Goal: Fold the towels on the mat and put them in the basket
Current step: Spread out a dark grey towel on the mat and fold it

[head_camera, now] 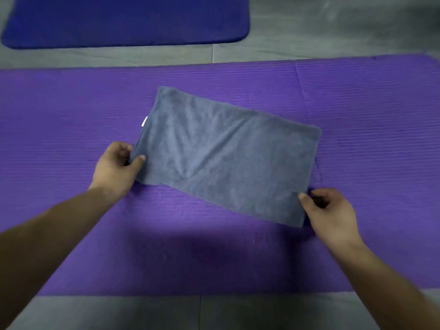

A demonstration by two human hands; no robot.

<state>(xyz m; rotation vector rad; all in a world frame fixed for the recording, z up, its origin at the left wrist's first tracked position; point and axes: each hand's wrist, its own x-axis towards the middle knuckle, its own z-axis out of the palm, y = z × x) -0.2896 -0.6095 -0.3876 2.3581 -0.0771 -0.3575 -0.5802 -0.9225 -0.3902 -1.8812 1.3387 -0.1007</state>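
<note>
A grey towel (221, 153) lies flat on the purple mat (71, 110) as a long rectangle, slanting from upper left to lower right. A small white tag shows at its left edge. My left hand (116, 167) pinches the near left corner between thumb and fingers. My right hand (331, 215) pinches the near right corner, thumb on top of the cloth. No basket is in view.
A dark blue mat (128, 20) lies on the grey tiled floor (333, 27) beyond the purple mat. A strip of floor also shows at the near edge of the purple mat.
</note>
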